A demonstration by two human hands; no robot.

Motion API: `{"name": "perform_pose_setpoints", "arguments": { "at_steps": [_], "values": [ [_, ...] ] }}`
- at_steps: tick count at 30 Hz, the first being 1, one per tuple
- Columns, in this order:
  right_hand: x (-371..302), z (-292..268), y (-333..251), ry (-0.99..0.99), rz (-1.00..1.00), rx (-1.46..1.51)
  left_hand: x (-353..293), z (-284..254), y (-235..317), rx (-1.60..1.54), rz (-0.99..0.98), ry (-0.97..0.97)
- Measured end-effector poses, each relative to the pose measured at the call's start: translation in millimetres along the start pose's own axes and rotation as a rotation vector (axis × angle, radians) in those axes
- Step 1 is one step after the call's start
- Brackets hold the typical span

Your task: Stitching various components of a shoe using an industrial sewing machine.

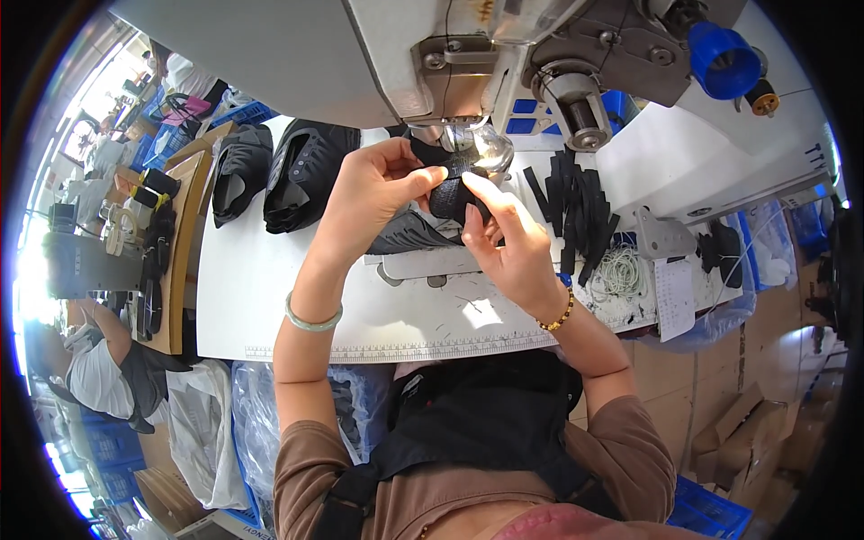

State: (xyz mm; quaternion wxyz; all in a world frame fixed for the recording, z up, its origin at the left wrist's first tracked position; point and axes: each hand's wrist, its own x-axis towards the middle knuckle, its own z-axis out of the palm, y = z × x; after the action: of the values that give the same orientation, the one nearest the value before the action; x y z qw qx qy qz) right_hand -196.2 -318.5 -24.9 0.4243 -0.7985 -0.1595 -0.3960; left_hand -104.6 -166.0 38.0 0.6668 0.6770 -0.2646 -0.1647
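Observation:
A black shoe upper is on the white table under the head of a sewing machine. My left hand pinches the upper's raised black edge, thumb and index finger closed, just in front of the machine's needle area. My right hand holds the same part from the other side, its index fingertip pressed on the black fabric and its other fingers curled. The thumbs and fingertips hide part of the upper. Exactly where the needle meets the fabric I cannot make out.
Stacked black shoe uppers stand at the left. Black strips and a tangle of pale thread lie at the right, near a paper slip. A ruler strip runs along the front edge. Another person sits at far left.

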Motion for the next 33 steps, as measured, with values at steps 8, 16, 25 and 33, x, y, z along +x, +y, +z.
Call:
{"name": "perform_pose_setpoints", "arguments": {
  "at_steps": [8,16,25,33],
  "values": [
    [8,-1,-7,0.004,0.048,-0.009,6,2,9,-0.129,-0.109,0.011],
    [14,2,-8,0.030,0.090,-0.056,15,-3,8,-0.209,-0.153,0.001],
    [13,2,-7,0.051,0.081,-0.075,18,-5,6,-0.184,-0.102,-0.046],
    [8,3,-7,0.013,0.067,0.009,20,-15,0,-0.225,-0.133,-0.113]
  ]
}}
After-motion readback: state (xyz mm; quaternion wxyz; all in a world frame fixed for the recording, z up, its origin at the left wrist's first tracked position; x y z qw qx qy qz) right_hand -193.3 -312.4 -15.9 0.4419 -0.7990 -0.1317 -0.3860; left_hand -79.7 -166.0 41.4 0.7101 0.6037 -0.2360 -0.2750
